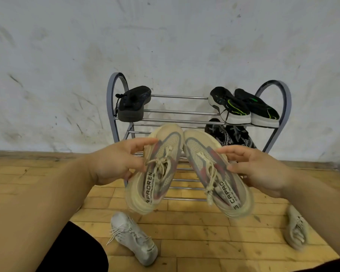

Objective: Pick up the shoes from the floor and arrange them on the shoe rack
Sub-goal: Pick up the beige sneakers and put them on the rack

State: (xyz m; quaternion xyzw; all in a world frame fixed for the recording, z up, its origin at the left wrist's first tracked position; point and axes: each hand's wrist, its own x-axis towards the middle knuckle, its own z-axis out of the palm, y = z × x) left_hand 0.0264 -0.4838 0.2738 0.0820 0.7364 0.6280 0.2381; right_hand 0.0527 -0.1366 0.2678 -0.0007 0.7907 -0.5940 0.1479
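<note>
Carrying the beige pair to the shoe rack (283, 107).
Left hand (114, 161) grips the left sneaker (155, 169), right hand (261, 169) the right sneaker (220, 173); next, set both on a free shelf ahead.

At frame centre two beige mesh sneakers with pink-grey side stripes, one on the left (157, 169) and one on the right (216, 173), are held up off the floor, toes tilted together and nearly touching, heels splayed toward the viewer. Behind them the shoe rack (185, 112) carries a black shoe (133, 104) upper left, a black-and-green pair (243, 107) upper right and a dark patterned pair (230, 135) below. Two pale sneakers lie on the floor, one lower centre (133, 237) and one lower right (295, 227).
</note>
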